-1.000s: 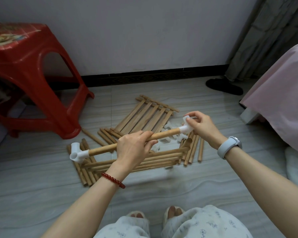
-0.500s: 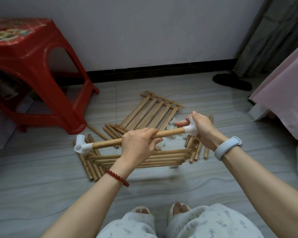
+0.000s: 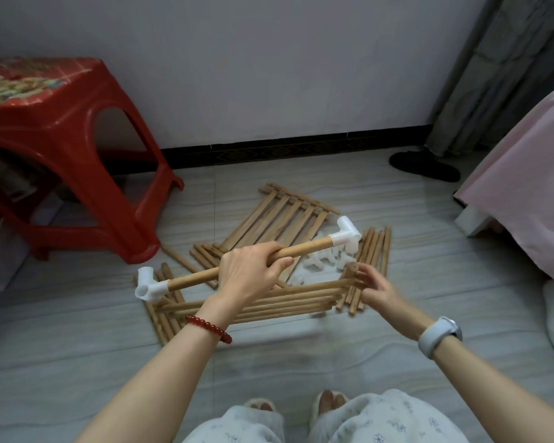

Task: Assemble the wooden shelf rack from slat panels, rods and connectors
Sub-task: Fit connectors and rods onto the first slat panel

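Wooden rod: held above the floor, left hand curled round its middle, a white connector on its left end, another on its right.
Right hand: fingers pinching the end of the near slat panel.
Loose connectors: beyond, on the floor.
Far slat panel: flat, toward the wall.
Red stool: far left.

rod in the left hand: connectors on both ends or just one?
Both ends. The rod, gripped mid-length by the left hand, carries a white connector on its left end and another on its right.
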### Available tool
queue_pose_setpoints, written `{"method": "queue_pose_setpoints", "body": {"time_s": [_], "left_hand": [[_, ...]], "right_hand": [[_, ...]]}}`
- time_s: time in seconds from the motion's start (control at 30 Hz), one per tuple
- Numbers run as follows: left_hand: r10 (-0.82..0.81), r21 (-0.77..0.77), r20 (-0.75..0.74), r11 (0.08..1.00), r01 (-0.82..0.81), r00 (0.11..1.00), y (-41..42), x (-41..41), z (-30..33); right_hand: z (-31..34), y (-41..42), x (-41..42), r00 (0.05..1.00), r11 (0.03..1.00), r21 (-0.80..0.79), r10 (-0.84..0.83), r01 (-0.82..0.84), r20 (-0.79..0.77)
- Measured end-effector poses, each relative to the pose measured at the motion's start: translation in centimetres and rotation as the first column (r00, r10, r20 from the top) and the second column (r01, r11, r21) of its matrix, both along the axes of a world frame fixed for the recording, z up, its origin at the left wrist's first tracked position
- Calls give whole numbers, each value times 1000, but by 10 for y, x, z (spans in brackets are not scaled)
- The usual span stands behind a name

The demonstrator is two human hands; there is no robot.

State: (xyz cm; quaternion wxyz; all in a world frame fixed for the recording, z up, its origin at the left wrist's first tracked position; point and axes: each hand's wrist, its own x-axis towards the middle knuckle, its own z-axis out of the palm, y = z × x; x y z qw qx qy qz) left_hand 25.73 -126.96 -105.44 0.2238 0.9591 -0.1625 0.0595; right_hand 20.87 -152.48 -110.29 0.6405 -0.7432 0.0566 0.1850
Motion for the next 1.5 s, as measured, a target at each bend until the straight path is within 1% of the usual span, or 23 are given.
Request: {"method": "queue_pose_setpoints", "body": {"time_s": [0.07,0.1,0.2,0.27,0.33,0.4,0.47,0.5,0.57,0.67,0.7,0.77,0.8,0.87,1.0,1.1,1.2,1.3,1.4,1.5], "left_hand": [[-21,4,-38,1000,22,999,1,0,4],[-35,-1,-55,999,35,998,3,-2,6],[-26,-72,-65,997,21,998,18,-5,15],[2,-177,-54,984,-12,999,35,-4,25],[16,-302,-72,952,-37,997,50,-4,36],[7,-469,-133,880,-69,991,58,-6,44],[-19,-638,-232,757,-138,972,60,-8,53],[-35,-692,-279,700,-176,960,63,-9,57],[-90,-758,-357,609,-232,930,70,-9,67],[-185,-829,-452,448,-334,872,87,-13,80],[-148,-813,-470,456,-362,870,93,-14,81],[30,-716,-451,584,-382,892,104,-16,75],[89,-692,-435,604,-396,896,108,-18,68],[147,-676,-465,577,-457,873,116,-24,51],[225,-654,-535,500,-568,814,130,-44,12],[236,-611,-588,498,-616,774,139,-60,-15],[213,-605,-626,475,-639,750,136,-68,-30],[177,-593,-639,506,-626,749,133,-69,-32],[151,-548,-675,552,-628,722,130,-70,-29],[217,-503,-675,562,-656,705,126,-69,-26]], "right_hand": [[0,5,2,990,975,-197,118,-101,76],[3,8,4,984,962,-253,132,-98,120],[24,21,14,955,939,-341,146,-52,256],[49,33,23,908,926,-373,205,-59,365],[75,51,30,846,930,-358,256,-83,468],[97,72,36,786,927,-349,315,-135,533],[109,93,39,733,903,-387,389,-185,558],[114,105,40,709,888,-411,426,-208,562],[120,125,41,665,849,-473,495,-235,559],[124,154,41,549,748,-610,635,-260,544],[124,163,41,526,717,-641,670,-274,524],[122,180,40,524,679,-675,702,-289,482],[120,188,38,534,662,-692,711,-287,458],[113,203,36,539,602,-750,743,-276,398],[88,220,29,499,417,-879,826,-230,262],[71,226,25,473,328,-906,864,-266,173],[60,224,22,415,272,-932,896,-241,154],[56,215,26,381,247,-954,909,-167,169],[57,202,30,355,243,-958,918,-150,177],[55,192,29,324,219,-959,933,-178,153]]}}
